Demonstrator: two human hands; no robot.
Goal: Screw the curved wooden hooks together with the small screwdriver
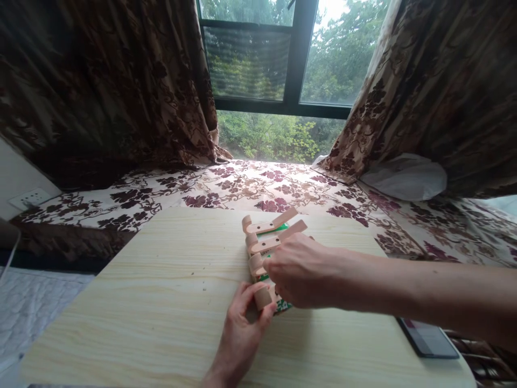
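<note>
Several pale wooden pieces lie side by side over a green and white printed pack (285, 305). Each has a rounded, block-like end, and the far ones show flat strips with dark dots. My left hand (242, 328) pinches the rounded end of the nearest wooden piece (263, 298) between thumb and fingers. Across the pack from the right, my right hand (297, 269) is closed, with its fingers curled down over the middle and near pieces. What its fingertips grip is hidden. Beyond it, the strips of the far wooden piece (278, 220) and its neighbour (283, 237) stick up at an angle.
Everything rests on a light wood-grain table (161, 302). A dark flat device (428, 339) lies at the table's right edge, beneath my right forearm. Behind the table is a floral-covered ledge (242, 186), with a white plastic bag (404, 177) on its right part. Patterned curtains (169, 81) flank a window.
</note>
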